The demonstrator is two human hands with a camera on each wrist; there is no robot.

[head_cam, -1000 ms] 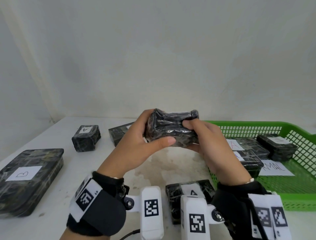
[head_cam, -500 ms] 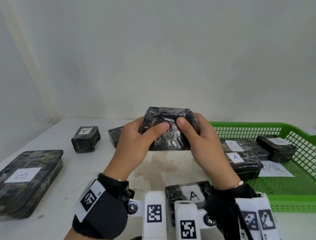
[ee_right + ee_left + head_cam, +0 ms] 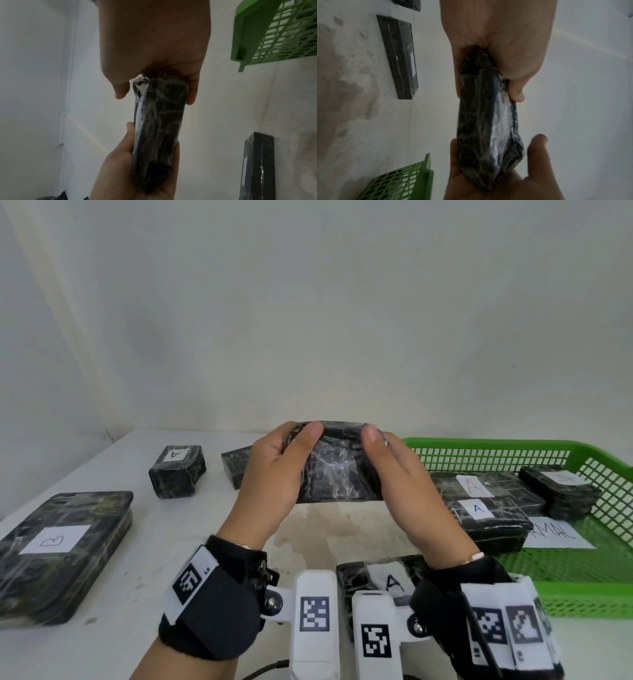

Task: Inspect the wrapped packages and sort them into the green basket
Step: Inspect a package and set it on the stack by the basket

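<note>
- Head view: left hand (image 3: pixel 274 474) and right hand (image 3: pixel 400 477) both grip one black wrapped package (image 3: pixel 337 470) by its ends, thumbs over the top edge, fingers curled behind — held in the air above the middle of the white surface (image 3: pixel 171 542).
- Left wrist view: held package (image 3: pixel 488 128) seen edge-on, clamped between thumb and fingers at each end; shiny film on one face.
- Right wrist view: same package (image 3: pixel 157 128), right hand (image 3: pixel 154 47) wrapped round the near end, left hand (image 3: pixel 130 169) round the far end.
- Green basket (image 3: pixel 582 587) sits at the right edge of the surface; inside it two flat packages labelled A (image 3: pixel 486 508) lie overlapping, a smaller package (image 3: pixel 558 491) toward the basket's far right corner, and a paper sheet with partly hidden lettering (image 3: pixel 561 535) on the basket floor.
- Big flat package labelled B (image 3: pixel 58 549) at the left edge.
- Small boxy package labelled A (image 3: pixel 177 470) toward the far left corner; another dark package (image 3: pixel 234 467) just beside it, partly hidden by the left hand.
- Package labelled A (image 3: pixel 383 577) at the near edge — between the wrists, partly covered by the wrist rigs.
</note>
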